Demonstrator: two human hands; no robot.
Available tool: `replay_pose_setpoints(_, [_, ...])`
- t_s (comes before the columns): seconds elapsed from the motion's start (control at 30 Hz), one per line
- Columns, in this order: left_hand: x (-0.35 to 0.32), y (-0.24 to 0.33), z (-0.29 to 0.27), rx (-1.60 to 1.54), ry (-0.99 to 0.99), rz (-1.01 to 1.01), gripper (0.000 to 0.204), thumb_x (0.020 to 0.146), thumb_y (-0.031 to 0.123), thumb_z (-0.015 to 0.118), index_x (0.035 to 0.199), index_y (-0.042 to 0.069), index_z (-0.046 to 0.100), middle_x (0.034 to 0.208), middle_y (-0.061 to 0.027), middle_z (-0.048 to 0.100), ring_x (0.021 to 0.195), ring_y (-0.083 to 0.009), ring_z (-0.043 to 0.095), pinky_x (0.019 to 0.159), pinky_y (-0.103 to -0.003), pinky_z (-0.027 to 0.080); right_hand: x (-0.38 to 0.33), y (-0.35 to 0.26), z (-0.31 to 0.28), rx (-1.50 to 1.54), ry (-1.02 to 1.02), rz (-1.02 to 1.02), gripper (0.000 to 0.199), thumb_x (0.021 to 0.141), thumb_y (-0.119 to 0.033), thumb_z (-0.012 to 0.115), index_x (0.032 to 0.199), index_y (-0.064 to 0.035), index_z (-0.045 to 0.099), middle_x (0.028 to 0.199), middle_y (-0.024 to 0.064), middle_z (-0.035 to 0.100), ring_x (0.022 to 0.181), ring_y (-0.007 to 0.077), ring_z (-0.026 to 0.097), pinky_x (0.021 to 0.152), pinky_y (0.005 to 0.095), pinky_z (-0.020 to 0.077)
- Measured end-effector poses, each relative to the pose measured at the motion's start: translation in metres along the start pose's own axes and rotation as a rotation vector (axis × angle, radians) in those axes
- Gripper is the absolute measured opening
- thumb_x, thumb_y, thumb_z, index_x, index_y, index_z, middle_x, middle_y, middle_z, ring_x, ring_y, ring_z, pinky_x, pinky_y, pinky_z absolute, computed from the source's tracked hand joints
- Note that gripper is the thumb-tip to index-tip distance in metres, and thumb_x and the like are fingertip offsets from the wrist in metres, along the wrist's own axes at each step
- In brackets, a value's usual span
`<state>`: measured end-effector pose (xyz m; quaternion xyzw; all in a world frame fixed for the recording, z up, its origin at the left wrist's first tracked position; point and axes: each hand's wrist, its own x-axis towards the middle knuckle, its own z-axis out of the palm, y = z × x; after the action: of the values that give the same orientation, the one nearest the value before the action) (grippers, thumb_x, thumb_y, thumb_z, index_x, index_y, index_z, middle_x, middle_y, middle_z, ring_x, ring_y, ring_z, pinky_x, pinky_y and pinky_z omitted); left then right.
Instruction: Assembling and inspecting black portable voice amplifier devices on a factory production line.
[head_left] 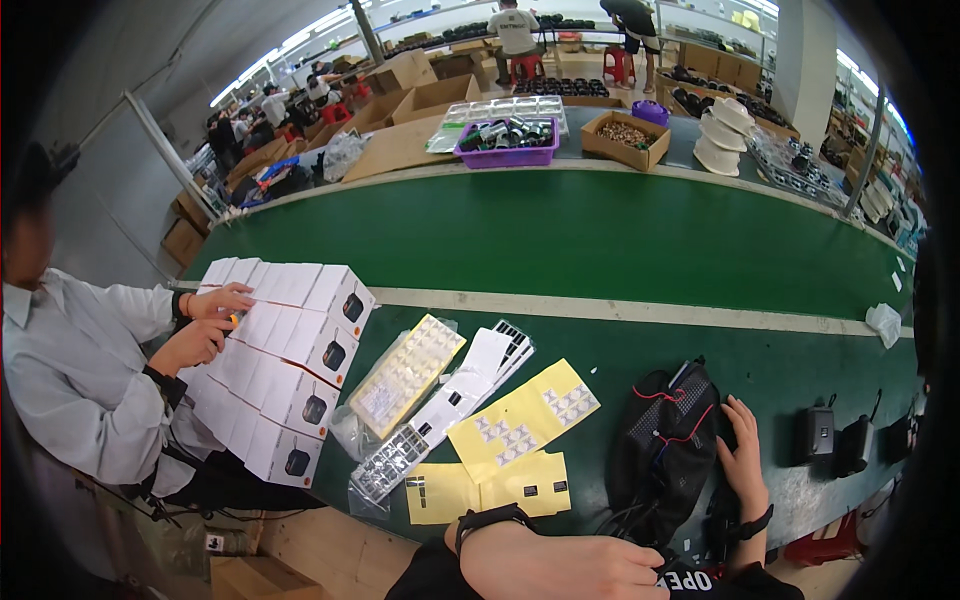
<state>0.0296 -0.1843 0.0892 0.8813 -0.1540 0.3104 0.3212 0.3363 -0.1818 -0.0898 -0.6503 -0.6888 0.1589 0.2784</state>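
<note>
On the broad green tabletop [790,365], I'd steady the red-corded black mesh pouch [650,440] at lower right by its body and turn it slowly so nothing snags; my right hand [744,460] lies loosely spread just beside it, while my left hand [610,570] is bent at the bottom edge, fingertips hidden, so I can't tell whether it grips anything. The stacked white cardboard boxes [270,360] fill the left, flat yellow sticker sheets [530,410] crowd lower centre, and small black box-shaped devices [815,432] limit my room at far right.
</note>
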Motion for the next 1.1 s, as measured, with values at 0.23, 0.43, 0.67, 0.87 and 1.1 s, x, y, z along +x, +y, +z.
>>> replay_pose_setpoints(0.23, [-0.011,0.006,0.0,0.025,-0.052,-0.052,0.033,0.08,0.036,0.059,0.084,0.004,0.052,0.073,-0.0096,0.05,0.071,-0.0266,0.054,0.064,-0.034,0.042,0.008,-0.004,0.015,0.019,-0.02,-0.09,0.054,0.073,0.004,0.059,0.125,-0.0013,0.047,0.137,0.0147,0.04,0.13,0.0324,0.034,0.107,0.0384,0.0273])
replay_pose_setpoints(0.43, [-0.011,-0.002,0.013,0.032,-0.005,0.018,0.036,0.085,0.039,0.055,0.087,0.004,0.051,0.076,-0.0142,0.056,0.07,-0.0348,0.057,0.061,-0.041,0.046,-0.006,0.045,0.011,0.006,0.024,-0.115,0.059,0.07,0.01,0.048,0.128,-0.0016,0.046,0.136,0.0142,0.042,0.127,0.0293,0.037,0.107,0.0371,0.0274])
replay_pose_setpoints(0.67, [-0.015,0.006,0.008,0.177,-0.061,0.025,0.04,0.085,0.042,0.054,0.088,0.003,0.051,0.075,-0.0164,0.058,0.069,-0.0346,0.058,0.062,-0.041,0.047,0.006,0.055,0.021,0.011,0.016,-0.188,0.061,0.069,0.009,0.047,0.128,-0.0028,0.047,0.134,0.0145,0.045,0.126,0.0289,0.04,0.107,0.0372,0.0277])
replay_pose_setpoints(0.87, [-0.023,-0.021,0.031,0.246,-0.095,-0.086,0.026,0.07,0.017,0.06,0.056,-0.004,0.052,0.052,-0.0218,0.053,0.051,-0.0366,0.058,0.056,-0.04,0.048,0.005,0.056,0.015,-0.004,-0.007,-0.186,0.052,0.078,0.001,0.049,0.13,-0.0024,0.045,0.137,0.0138,0.041,0.127,0.0283,0.038,0.107,0.0374,0.0288])
replay_pose_setpoints(1.1, [-0.027,-0.023,0.037,0.192,-0.082,-0.077,0.027,0.069,0.016,0.059,0.052,-0.003,0.048,0.047,-0.0187,0.051,0.044,-0.0356,0.056,0.045,-0.036,0.045,0.004,0.044,0.013,0.041,-0.018,-0.152,0.05,0.079,0.0,0.049,0.129,-0.0018,0.045,0.136,0.0146,0.042,0.127,0.0285,0.038,0.106,0.0372,0.029])
